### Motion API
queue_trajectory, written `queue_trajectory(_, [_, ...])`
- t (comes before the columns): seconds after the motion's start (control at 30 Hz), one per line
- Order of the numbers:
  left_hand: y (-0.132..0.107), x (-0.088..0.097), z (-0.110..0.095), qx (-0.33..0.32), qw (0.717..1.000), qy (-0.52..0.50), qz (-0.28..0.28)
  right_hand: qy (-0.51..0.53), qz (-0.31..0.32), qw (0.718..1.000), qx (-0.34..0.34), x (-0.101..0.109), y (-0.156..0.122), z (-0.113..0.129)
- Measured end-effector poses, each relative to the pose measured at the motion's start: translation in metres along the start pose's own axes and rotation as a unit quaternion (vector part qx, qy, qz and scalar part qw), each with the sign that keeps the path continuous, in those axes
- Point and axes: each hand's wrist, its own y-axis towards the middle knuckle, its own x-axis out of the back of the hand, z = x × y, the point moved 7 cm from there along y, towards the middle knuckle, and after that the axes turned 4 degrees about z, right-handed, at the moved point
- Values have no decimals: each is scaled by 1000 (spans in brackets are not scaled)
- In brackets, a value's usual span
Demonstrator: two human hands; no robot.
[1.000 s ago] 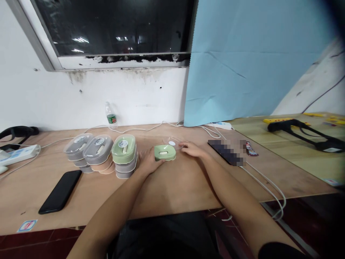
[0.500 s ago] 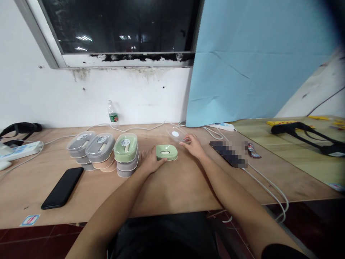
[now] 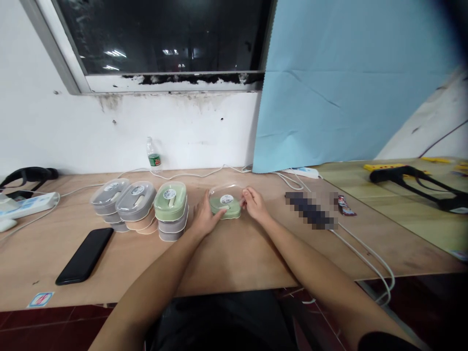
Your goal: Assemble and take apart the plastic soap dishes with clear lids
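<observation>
A clear lid (image 3: 235,188) with a round printed sticker is tilted over a small green lunch box (image 3: 234,213) on the table. My right hand (image 3: 255,204) pinches the lid's right edge. My left hand (image 3: 206,215) grips the box's left side, its thumb lying across the near left part. Whether its fingers also touch the lid cannot be made out. Left of my hands stands a stack of lunch boxes (image 3: 170,207), green on top with grey below. Two more stacks with grey tops (image 3: 136,207) stand beside it.
A black phone (image 3: 85,256) lies at the front left. A plastic bottle (image 3: 154,157) stands by the wall. On the right are a blurred-out dark object (image 3: 310,210), a small wrapper (image 3: 345,205), white cables (image 3: 365,261) and a black headset strap (image 3: 413,183).
My right hand has brought the clear lid left and nearer, from behind the green box to over it. My left hand stays at the box's left side, its fingers raised a little.
</observation>
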Motion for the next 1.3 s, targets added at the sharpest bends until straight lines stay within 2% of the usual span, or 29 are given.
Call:
queue_trajectory(0.1, [0, 4, -3, -22, 999, 12, -26, 16, 7, 999, -39, -3, 6, -8])
queue_trajectory(0.23, [2, -4, 5, 1, 999, 45, -10, -44, 4, 998, -47, 2, 8, -10])
queue_trajectory(0.4, [4, -5, 8, 16, 996, 82, 8, -178, 74, 978, -81, -7, 8, -23])
queue_trajectory(0.5, [3, 0, 6, 24, 996, 85, 8, -208, 107, 970, -67, -14, 8, -26])
queue_trajectory(0.6, [1, 3, 3, 27, 995, 91, 7, -199, 116, 971, -57, -15, 9, -28])
queue_trajectory(0.77, [2, 3, 7, 35, 996, 84, 7, -185, 85, 979, -24, -10, 10, -27])
queue_trajectory(0.9, [6, 4, 14, 56, 993, 99, -9, -148, 112, 983, 15, -14, 11, -27])
queue_trajectory(1.0, [6, 5, 16, 49, 994, 98, -14, -134, 116, 984, 18, -15, 11, -30])
queue_trajectory(1.13, [6, -2, 18, 31, 998, 43, 19, -109, 113, 988, 12, -12, 12, -33])
queue_trajectory(1.3, [6, -5, 19, 37, 998, 31, 26, -70, 160, 985, 4, -12, 11, -30])
